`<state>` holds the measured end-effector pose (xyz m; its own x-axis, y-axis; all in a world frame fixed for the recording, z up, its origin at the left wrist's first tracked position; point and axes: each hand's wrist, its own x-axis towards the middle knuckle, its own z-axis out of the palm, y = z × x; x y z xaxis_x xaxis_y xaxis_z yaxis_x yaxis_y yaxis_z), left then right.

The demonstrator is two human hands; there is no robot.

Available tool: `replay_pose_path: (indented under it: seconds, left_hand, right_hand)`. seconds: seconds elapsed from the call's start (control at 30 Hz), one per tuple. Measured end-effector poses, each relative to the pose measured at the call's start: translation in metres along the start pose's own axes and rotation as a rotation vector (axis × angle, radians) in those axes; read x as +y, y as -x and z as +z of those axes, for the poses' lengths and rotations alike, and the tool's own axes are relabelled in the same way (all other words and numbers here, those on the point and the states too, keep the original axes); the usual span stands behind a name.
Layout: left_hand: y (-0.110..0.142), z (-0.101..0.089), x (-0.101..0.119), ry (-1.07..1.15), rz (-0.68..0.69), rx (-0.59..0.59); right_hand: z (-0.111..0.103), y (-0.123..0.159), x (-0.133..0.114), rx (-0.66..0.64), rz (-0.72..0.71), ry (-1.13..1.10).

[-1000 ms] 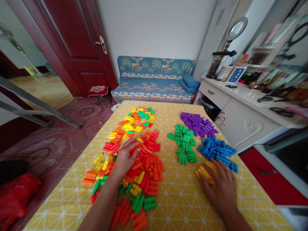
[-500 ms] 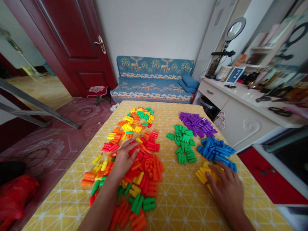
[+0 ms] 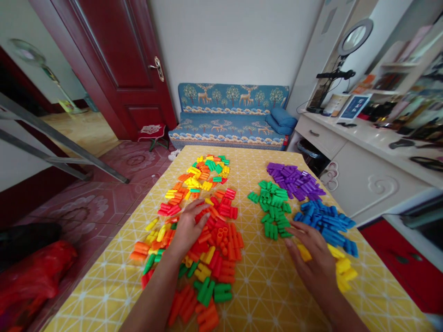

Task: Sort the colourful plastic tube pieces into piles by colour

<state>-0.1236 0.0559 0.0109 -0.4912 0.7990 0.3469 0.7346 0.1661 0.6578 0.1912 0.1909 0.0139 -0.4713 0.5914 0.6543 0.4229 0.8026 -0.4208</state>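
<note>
My left hand (image 3: pixel 188 226) lies over a spread of mixed plastic tube-shaped blocks, its thumb apart from its fingers. Red blocks (image 3: pixel 226 205) and orange blocks (image 3: pixel 236 242) are around it, with some yellow and green ones; what its fingertips touch is partly hidden. On the right, my right hand (image 3: pixel 313 256) hovers over or rests on a small group of yellow blocks (image 3: pixel 343 269), fingers apart and bent. Yellow pieces show on both sides of it. Its thumb and fingertips point at the near edge of the green block pile (image 3: pixel 272 207); contact is unclear.
Blue blocks (image 3: pixel 325 221) and purple blocks (image 3: pixel 294 180) lie in heaps at the right side. More mixed blocks (image 3: pixel 204 173) sit at the table's far left. The table has a yellow patterned cloth (image 3: pixel 258 295). Beyond it stand a blue sofa (image 3: pixel 228 122) and a white dresser (image 3: pixel 367 161).
My right hand has moved left across the yellow blocks toward the green pile, and yellow pieces now show to its right. My left hand stays in place. The view has turned slightly left.
</note>
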Motion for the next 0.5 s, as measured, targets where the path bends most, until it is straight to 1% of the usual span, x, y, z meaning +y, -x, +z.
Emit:
replay_pose_path:
  seconds: [0.07,0.17,0.23,0.3,0.33,0.4,0.43,0.5]
  left_hand:
    - [-0.001,-0.001,0.002,0.012,-0.002,-0.006]
    - [-0.007,-0.008,0.003,0.025,0.009,-0.019]
    - [-0.019,-0.015,0.002,0.016,0.014,-0.015]
    - [-0.038,-0.021,-0.003,-0.031,-0.012,0.001]
    - [-0.049,-0.023,-0.007,-0.079,-0.043,0.013]
    - [-0.074,-0.024,-0.018,-0.236,-0.14,0.039]
    - [-0.087,-0.022,-0.024,-0.321,-0.197,0.038]
    - [-0.11,-0.017,-0.039,-0.453,-0.314,-0.027]
  right_hand:
    - [0.031,-0.02,-0.023,-0.089,-0.003,-0.171]
    - [0.091,-0.046,-0.047,-0.184,0.043,-0.402]
    - [0.129,-0.058,-0.052,-0.176,0.126,-0.51]
    - [0.158,-0.064,-0.051,-0.127,0.208,-0.566]
    - [0.167,-0.065,-0.049,-0.098,0.24,-0.579]
    - [0.177,-0.064,-0.043,-0.062,0.285,-0.587]
    - [0.177,-0.063,-0.041,-0.057,0.3,-0.586]
    - [0.174,-0.061,-0.038,-0.066,0.314,-0.586]
